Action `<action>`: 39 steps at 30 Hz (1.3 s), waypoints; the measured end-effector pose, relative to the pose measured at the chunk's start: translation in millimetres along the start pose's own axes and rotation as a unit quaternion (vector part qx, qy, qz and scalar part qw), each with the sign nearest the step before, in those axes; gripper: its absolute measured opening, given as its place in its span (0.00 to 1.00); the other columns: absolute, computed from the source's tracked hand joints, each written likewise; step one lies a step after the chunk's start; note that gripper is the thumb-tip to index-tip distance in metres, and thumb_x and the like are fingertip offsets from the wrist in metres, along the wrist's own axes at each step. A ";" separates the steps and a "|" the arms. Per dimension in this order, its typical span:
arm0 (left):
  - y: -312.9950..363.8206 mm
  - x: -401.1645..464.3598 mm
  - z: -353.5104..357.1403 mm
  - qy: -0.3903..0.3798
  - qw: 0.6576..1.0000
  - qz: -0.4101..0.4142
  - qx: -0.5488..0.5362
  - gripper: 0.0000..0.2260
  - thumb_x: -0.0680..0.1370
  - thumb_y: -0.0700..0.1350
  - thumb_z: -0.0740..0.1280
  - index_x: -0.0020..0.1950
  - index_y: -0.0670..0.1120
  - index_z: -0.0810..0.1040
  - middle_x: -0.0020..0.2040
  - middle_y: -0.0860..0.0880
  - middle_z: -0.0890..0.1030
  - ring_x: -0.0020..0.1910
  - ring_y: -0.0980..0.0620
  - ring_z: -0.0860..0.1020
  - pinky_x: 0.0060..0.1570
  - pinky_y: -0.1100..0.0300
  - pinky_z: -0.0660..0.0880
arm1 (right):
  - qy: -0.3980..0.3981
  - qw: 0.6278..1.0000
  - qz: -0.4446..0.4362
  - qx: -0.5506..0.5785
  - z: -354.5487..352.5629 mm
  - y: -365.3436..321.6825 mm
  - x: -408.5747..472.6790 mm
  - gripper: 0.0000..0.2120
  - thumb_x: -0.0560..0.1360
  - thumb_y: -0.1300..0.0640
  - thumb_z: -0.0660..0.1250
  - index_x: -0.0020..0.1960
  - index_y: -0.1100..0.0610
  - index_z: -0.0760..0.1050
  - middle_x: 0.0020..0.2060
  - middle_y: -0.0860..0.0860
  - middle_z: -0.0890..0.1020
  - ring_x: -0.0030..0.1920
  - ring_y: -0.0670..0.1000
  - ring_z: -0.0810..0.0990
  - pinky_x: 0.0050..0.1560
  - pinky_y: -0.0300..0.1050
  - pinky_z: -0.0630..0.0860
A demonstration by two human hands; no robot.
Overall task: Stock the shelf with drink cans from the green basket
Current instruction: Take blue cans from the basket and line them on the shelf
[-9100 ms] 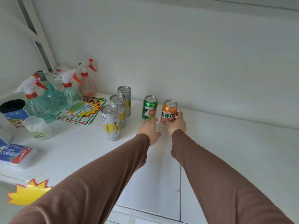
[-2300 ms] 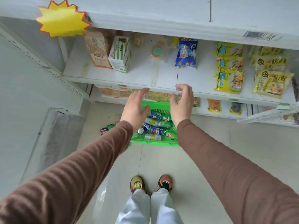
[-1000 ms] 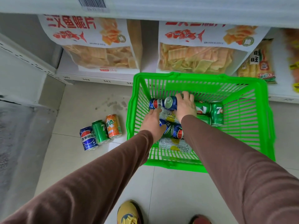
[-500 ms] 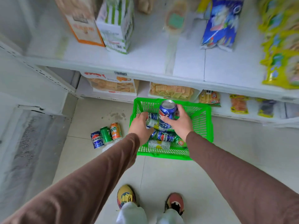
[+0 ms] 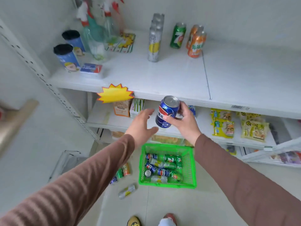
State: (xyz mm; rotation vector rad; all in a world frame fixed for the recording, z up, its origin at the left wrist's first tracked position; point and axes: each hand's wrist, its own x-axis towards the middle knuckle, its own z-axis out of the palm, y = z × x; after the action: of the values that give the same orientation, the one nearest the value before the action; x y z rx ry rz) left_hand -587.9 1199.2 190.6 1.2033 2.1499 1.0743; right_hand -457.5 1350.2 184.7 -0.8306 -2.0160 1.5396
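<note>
My right hand (image 5: 184, 121) grips a blue Pepsi can (image 5: 167, 111), held upright just below the front edge of the white top shelf (image 5: 171, 75). Just left of the can, my left hand (image 5: 140, 126) is open and holds nothing. At the back of that shelf stand tall silver cans (image 5: 154, 39), a green 7-Up can (image 5: 177, 35) and two orange cans (image 5: 196, 42). The green basket (image 5: 193, 167) sits on the floor below my hands with several cans lying in it.
Spray bottles (image 5: 96, 30), two blue tubes (image 5: 66, 57) and a small packet (image 5: 92, 69) fill the shelf's left end. A yellow starburst tag (image 5: 114, 93) hangs on its edge. Snack packs (image 5: 236, 124) line the lower shelves. Loose cans (image 5: 123, 172) lie on the floor left of the basket.
My right hand has lifted the Pepsi can from over the basket up to the top shelf's edge. My left hand rose with it, empty. The view tilted up.
</note>
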 end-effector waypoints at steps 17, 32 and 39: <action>39.4 144.1 -45.5 0.062 0.997 -0.009 0.042 0.28 0.73 0.44 0.72 0.71 0.47 0.66 0.65 0.47 0.72 0.60 0.50 0.73 0.63 0.54 0.71 | -0.023 1.000 -0.001 -0.014 -48.6 -34.9 175.2 0.30 0.67 0.56 0.81 0.66 0.52 0.74 0.60 0.47 0.82 0.64 0.49 0.77 0.61 0.42 0.74; 37.4 222.5 -15.2 0.042 0.997 -0.044 0.053 0.29 0.72 0.45 0.72 0.72 0.48 0.66 0.65 0.48 0.72 0.61 0.51 0.73 0.62 0.55 0.72 | 0.136 0.990 0.046 -0.003 -23.0 -15.2 222.8 0.46 0.59 0.42 0.82 0.67 0.45 0.58 0.63 0.50 0.74 0.62 0.52 0.78 0.62 0.50 0.78; 49.9 247.5 8.6 0.011 0.997 -0.049 0.058 0.30 0.72 0.46 0.72 0.72 0.50 0.65 0.65 0.49 0.72 0.60 0.51 0.73 0.60 0.55 0.73 | 0.190 0.980 0.026 -0.046 -36.5 -2.5 228.4 0.37 0.66 0.49 0.81 0.69 0.49 0.66 0.62 0.48 0.75 0.65 0.51 0.75 0.64 0.52 0.78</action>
State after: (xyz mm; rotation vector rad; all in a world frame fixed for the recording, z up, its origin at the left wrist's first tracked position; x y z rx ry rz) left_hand -685.0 1430.2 222.9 1.1288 2.2903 0.9371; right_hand -594.6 1536.0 197.6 -1.1267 -1.8044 1.2086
